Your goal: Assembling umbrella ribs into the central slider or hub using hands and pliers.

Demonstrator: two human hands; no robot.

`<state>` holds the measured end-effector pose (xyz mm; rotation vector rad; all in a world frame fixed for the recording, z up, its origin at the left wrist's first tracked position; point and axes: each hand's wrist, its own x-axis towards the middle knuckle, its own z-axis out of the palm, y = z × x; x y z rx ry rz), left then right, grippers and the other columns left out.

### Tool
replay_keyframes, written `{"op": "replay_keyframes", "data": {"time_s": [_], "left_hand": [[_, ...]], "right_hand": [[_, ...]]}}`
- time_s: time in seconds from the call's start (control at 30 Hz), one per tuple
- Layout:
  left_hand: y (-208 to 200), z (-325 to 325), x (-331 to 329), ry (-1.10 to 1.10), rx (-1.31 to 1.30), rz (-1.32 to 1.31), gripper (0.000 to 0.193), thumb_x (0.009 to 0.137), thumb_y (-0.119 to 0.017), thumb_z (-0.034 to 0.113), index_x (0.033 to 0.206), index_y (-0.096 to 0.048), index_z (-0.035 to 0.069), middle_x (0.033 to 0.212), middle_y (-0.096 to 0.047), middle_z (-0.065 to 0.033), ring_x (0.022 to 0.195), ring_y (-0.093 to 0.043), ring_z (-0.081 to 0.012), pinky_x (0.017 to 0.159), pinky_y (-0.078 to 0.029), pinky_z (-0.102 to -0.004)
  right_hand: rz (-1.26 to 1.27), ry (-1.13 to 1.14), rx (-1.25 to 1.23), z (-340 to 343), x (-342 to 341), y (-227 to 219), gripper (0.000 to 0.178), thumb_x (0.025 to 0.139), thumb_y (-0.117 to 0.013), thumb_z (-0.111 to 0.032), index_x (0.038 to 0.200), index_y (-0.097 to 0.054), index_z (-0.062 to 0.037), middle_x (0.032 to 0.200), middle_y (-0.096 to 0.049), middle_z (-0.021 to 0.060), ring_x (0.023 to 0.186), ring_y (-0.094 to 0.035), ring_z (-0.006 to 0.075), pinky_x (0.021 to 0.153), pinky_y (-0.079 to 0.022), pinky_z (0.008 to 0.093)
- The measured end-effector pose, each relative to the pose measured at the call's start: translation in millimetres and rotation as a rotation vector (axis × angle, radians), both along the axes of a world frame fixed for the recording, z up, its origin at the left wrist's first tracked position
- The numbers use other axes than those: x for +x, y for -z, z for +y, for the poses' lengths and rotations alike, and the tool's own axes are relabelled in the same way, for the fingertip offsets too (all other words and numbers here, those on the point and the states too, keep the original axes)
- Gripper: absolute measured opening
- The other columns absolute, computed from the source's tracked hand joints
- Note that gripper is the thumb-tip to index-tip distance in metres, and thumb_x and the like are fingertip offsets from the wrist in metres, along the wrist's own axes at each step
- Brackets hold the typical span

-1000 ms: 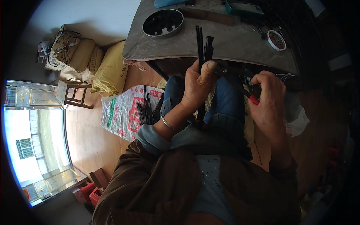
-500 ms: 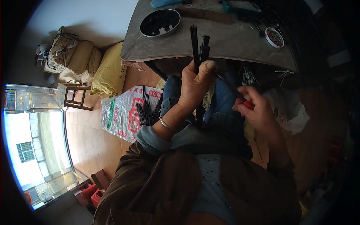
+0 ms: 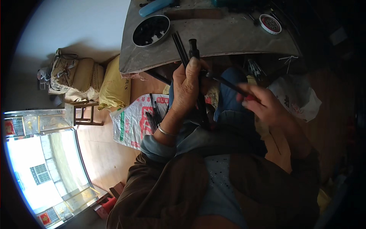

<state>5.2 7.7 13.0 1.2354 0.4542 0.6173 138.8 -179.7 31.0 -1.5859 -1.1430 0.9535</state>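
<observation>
My left hand (image 3: 185, 87) is closed around a bundle of slim black rods (image 3: 180, 47) and a thicker black tube (image 3: 193, 49) with a flared end. The bundle stands tilted over my lap, its upper ends pointing at the table. From the right, my right hand (image 3: 265, 104) grips a screwdriver-like tool (image 3: 230, 84) with a red handle and a long dark shaft. That shaft reaches toward the tube beside my left fingers; whether its tip touches is too dark to tell. More black rods (image 3: 153, 114) lie to the left of my left forearm.
Ahead is a grey table (image 3: 225, 42) with a bowl of small black parts (image 3: 150, 31), a round white tub (image 3: 270, 24) and a blue object (image 3: 155, 7). A printed plastic sack (image 3: 129, 122) lies on the floor at left, near full sacks (image 3: 114, 86) and a wooden stool (image 3: 88, 113).
The view has shifted slightly. The rods and tube in my left hand lean further left and sit lower. The tool's shaft now shows more clearly, reaching toward the bundle.
</observation>
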Motion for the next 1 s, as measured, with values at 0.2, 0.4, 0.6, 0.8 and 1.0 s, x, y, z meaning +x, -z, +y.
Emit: {"op": "replay_keyframes", "data": {"time_s": [0.2,0.4,0.6,0.8,1.0], "left_hand": [[-0.9,-6.2,-2.0,0.032,-0.014,-0.045,0.054,0.096,-0.041,0.054,0.086,-0.056,0.003,0.053,-0.047,0.0003,0.039,-0.043,-0.0058,0.037,-0.030,-0.0202],[-0.8,-7.3,-2.9,0.090,-0.099,-0.127,0.052,0.095,-0.043,0.053,0.087,-0.055,0.004,0.052,-0.046,0.0011,0.038,-0.040,-0.0053,0.037,-0.028,-0.0196],[0.9,-10.1,-0.9,0.094,-0.002,-0.138,0.049,0.095,-0.045,0.051,0.087,-0.055,0.004,0.053,-0.046,0.0016,0.039,-0.039,-0.0046,0.036,-0.028,-0.0197],[1.3,-11.1,-5.4,0.021,-0.001,-0.078,0.046,0.095,-0.048,0.048,0.087,-0.054,0.003,0.054,-0.047,0.0013,0.039,-0.040,-0.0042,0.037,-0.028,-0.0193],[1.2,-8.0,-3.7,0.143,0.018,-0.122,0.050,0.095,-0.044,0.052,0.092,-0.054,0.003,0.054,-0.047,0.0000,0.040,-0.041,-0.0062,0.038,-0.031,-0.0205]], "right_hand": [[0.841,-0.301,-0.356,-5.0,0.0,-5.0,0.023,0.087,-0.059,-0.012,0.103,-0.049,0.0014,0.072,-0.061,0.0056,0.049,-0.057,0.0119,0.049,-0.048,0.0236],[-0.309,-0.061,0.131,-5.9,4.2,6.3,0.036,0.087,-0.058,-0.010,0.118,-0.046,0.0022,0.077,-0.063,0.0081,0.059,-0.061,0.0124,0.054,-0.050,0.0247],[1.233,-0.374,-0.221,-19.1,-5.4,12.3,0.025,0.083,-0.059,-0.008,0.104,-0.051,0.0017,0.068,-0.057,0.0078,0.050,-0.057,0.0153,0.048,-0.049,0.0249],[0.107,-0.142,-0.242,-8.3,8.7,-25.9,0.036,0.085,-0.060,-0.009,0.119,-0.050,0.0010,0.098,-0.059,0.0054,0.084,-0.058,0.0111,0.075,-0.049,0.0262],[0.849,-0.218,-0.288,-22.3,11.6,2.1,0.026,0.090,-0.059,-0.020,0.102,-0.052,0.0022,0.075,-0.063,0.0098,0.055,-0.061,0.0139,0.051,-0.050,0.0241]]}}
